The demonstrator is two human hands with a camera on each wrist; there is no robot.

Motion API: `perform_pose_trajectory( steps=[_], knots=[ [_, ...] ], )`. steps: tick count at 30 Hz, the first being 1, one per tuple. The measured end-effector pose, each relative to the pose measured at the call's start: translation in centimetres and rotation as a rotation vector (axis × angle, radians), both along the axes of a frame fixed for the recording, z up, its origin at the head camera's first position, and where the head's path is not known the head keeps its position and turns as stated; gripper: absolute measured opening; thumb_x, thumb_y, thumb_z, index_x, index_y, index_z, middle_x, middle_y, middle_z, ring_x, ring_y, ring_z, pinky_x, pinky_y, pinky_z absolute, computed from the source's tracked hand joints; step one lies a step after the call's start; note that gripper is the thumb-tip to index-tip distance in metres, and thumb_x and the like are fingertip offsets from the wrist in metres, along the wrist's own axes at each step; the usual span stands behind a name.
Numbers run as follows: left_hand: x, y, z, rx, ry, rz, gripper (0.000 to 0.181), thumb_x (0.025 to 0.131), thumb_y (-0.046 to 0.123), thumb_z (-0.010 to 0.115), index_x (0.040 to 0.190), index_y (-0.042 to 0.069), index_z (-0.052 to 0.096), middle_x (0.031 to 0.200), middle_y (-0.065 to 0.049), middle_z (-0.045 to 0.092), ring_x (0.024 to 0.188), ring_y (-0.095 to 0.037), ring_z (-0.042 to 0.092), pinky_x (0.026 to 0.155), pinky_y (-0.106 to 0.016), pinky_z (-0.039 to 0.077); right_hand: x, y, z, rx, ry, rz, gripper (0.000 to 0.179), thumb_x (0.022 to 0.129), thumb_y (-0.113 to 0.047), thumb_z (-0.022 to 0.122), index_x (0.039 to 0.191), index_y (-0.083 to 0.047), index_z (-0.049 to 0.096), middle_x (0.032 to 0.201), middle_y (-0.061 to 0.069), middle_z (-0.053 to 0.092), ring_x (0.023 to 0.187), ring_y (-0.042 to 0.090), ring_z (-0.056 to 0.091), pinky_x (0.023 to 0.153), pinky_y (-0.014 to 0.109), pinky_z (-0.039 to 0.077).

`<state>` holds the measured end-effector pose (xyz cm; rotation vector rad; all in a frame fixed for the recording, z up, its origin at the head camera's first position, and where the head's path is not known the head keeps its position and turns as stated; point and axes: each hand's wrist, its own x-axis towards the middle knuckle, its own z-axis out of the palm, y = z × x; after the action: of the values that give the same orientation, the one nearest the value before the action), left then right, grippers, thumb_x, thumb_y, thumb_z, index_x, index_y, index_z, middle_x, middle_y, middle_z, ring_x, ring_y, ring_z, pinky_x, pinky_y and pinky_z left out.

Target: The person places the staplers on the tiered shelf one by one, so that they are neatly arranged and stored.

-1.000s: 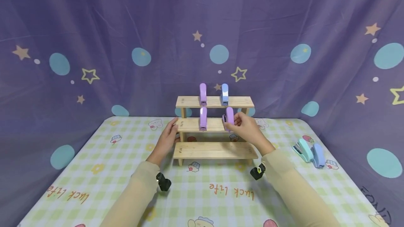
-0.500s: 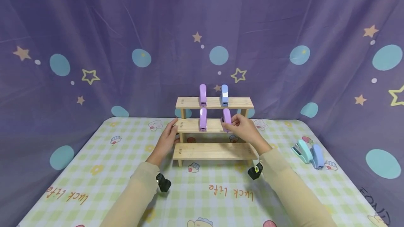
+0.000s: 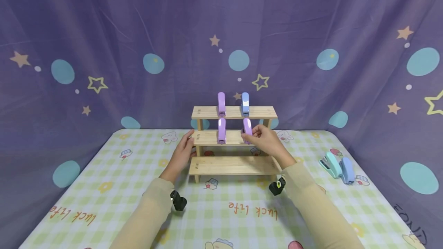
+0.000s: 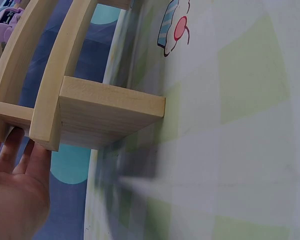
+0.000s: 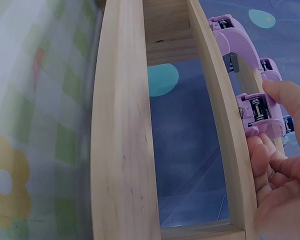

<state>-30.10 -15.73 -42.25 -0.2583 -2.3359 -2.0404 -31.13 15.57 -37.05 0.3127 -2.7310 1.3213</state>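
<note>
A purple stapler (image 3: 247,128) stands near the right part of the middle step of a three-step wooden shelf (image 3: 235,165). My right hand (image 3: 268,140) pinches it between thumb and fingers; the right wrist view shows the stapler (image 5: 260,114) end-on, fingers below it. My left hand (image 3: 180,155) rests its extended fingers against the left end of the middle step, seen in the left wrist view with the fingers (image 4: 27,160) at the wood. A second purple stapler (image 3: 222,130) stands left of the pinched one. On the top step are a purple stapler (image 3: 221,104) and a blue stapler (image 3: 245,104).
A mint stapler (image 3: 332,164) and a light blue stapler (image 3: 347,171) lie together on the right of the checked tablecloth (image 3: 214,226). A purple patterned curtain (image 3: 194,22) hangs close behind the shelf and along both sides.
My right hand has moved the pinched purple stapler slightly left along the middle step, bringing it below the blue one. My left hand has stayed at the shelf's left end.
</note>
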Motion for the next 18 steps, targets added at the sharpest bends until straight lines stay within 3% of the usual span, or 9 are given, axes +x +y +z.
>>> perform_pose_trajectory(
  steps=[9, 12, 18],
  knots=[
    [0.1, 0.0, 0.2, -0.010, 0.020, 0.008, 0.051, 0.112, 0.031, 0.034, 0.161, 0.020, 0.024, 0.154, -0.019, 0.035, 0.139, -0.037, 0.040, 0.109, -0.051, 0.043, 0.1, -0.2, 0.4, 0.007, 0.000, -0.002, 0.049, 0.088, -0.054, 0.073, 0.100, -0.009, 0.058, 0.093, 0.006, 0.062, 0.077, 0.020, 0.056, 0.066, 0.032, 0.049],
    [0.6, 0.1, 1.1, 0.001, 0.003, -0.014, 0.051, 0.112, 0.026, 0.032, 0.161, 0.016, 0.022, 0.155, -0.022, 0.032, 0.140, -0.040, 0.038, 0.110, -0.053, 0.041, 0.2, -0.2, 0.5, 0.013, -0.012, -0.008, 0.051, 0.087, -0.056, 0.073, 0.102, -0.009, 0.058, 0.095, 0.006, 0.062, 0.080, 0.021, 0.057, 0.069, 0.033, 0.049],
    [0.3, 0.0, 0.5, -0.021, 0.010, -0.003, 0.051, 0.112, 0.029, 0.033, 0.161, 0.017, 0.023, 0.154, -0.021, 0.034, 0.139, -0.039, 0.038, 0.109, -0.053, 0.042, 0.1, 0.0, 0.4, 0.008, -0.031, -0.002, 0.056, 0.086, -0.059, 0.072, 0.108, -0.010, 0.057, 0.100, 0.006, 0.062, 0.086, 0.022, 0.059, 0.074, 0.034, 0.051]
  ],
)
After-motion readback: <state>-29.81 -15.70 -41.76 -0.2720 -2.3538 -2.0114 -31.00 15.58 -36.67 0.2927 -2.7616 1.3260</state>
